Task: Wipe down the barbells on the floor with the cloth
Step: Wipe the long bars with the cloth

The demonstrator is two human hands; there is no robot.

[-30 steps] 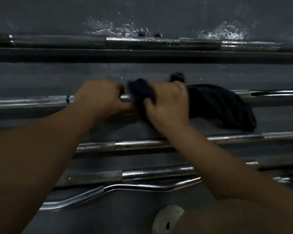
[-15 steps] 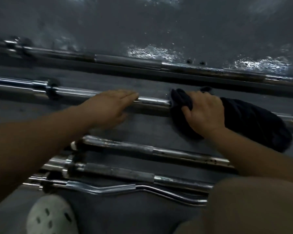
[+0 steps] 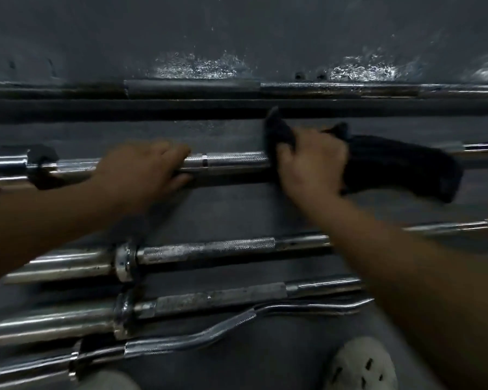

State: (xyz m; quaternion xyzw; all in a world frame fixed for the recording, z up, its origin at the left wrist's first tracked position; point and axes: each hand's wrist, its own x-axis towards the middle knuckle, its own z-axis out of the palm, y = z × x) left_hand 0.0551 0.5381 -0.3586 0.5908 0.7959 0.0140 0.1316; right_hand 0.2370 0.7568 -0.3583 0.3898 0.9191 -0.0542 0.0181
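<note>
I watch the right hand [image 3: 313, 164] clutch the black cloth [image 3: 392, 164] against the barbell [image 3: 231, 160] (knurled stretch bare beside it); the left hand [image 3: 141, 170] rests straight-fingered on the barbell.

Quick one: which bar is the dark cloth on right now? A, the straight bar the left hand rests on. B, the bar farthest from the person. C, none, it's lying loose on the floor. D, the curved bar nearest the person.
A: the right hand grips the dark cloth against the same straight bar that the left hand rests on.
</note>
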